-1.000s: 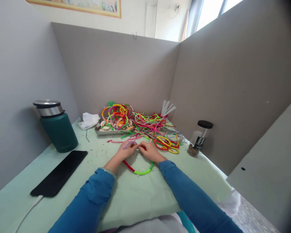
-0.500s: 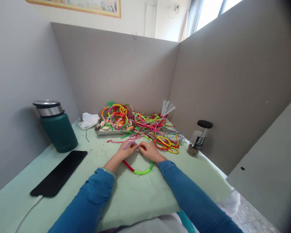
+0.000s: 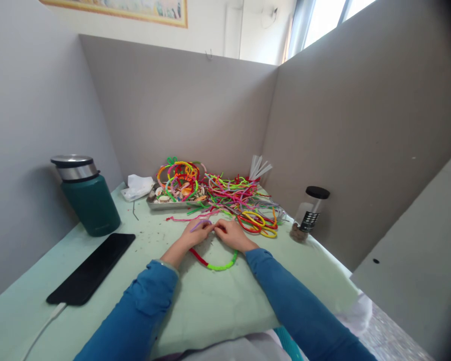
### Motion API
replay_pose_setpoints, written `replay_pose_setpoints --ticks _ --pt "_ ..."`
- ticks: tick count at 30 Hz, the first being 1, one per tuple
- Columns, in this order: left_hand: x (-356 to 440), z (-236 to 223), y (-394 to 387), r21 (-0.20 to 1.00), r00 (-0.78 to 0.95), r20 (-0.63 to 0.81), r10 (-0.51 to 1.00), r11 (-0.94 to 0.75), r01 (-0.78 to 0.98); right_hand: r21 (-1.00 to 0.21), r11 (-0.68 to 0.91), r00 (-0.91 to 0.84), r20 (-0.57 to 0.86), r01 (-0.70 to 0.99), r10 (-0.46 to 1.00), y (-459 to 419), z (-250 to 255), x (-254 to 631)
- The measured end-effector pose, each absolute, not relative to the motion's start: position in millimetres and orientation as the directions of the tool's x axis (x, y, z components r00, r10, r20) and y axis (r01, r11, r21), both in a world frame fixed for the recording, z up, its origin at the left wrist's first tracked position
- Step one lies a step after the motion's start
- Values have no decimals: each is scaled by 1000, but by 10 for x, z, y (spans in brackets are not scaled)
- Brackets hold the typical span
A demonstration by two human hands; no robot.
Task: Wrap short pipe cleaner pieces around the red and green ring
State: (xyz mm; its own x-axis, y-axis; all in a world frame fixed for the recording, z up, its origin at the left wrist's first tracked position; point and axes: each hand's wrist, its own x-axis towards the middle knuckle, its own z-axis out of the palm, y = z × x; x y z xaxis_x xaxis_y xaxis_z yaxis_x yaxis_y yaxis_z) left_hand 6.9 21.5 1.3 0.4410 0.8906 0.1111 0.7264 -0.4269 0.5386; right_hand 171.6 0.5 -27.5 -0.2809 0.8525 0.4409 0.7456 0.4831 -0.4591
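Observation:
My left hand (image 3: 195, 233) is closed in a pinch, with a purple pipe cleaner (image 3: 200, 224) arching over its fingers. Close against it, the fingertips of my right hand (image 3: 232, 235) are pinched together at the same spot. Below both hands, a curved band wrapped in pipe cleaner (image 3: 220, 268), red on the left and green on the right, hangs in a loop near the tabletop. Its two ends run up under the hands, so the upper part of the loop is hidden. The exact point under the right fingertips is too small to make out.
Behind my hands stand a metal tray (image 3: 161, 205) of shells and colourful rings, and a heap of loose pipe cleaners (image 3: 233, 193). Scissors (image 3: 257, 223) lie right of it. A green bottle (image 3: 92, 203), a black phone (image 3: 93, 268) and a jar (image 3: 306, 220) flank the table.

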Motion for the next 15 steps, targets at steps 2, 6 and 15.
replay_pose_setpoints --ticks 2,6,15 --pt "70 16 214 540 439 109 892 -424 727 -460 481 -282 437 746 854 3 -274 1717" --pt "70 9 223 521 444 118 888 -436 733 -461 476 -280 432 749 858 -6 -268 1716" --pt "73 -37 233 543 441 125 889 -433 719 -455 487 -283 445 745 850 3 -278 1711"
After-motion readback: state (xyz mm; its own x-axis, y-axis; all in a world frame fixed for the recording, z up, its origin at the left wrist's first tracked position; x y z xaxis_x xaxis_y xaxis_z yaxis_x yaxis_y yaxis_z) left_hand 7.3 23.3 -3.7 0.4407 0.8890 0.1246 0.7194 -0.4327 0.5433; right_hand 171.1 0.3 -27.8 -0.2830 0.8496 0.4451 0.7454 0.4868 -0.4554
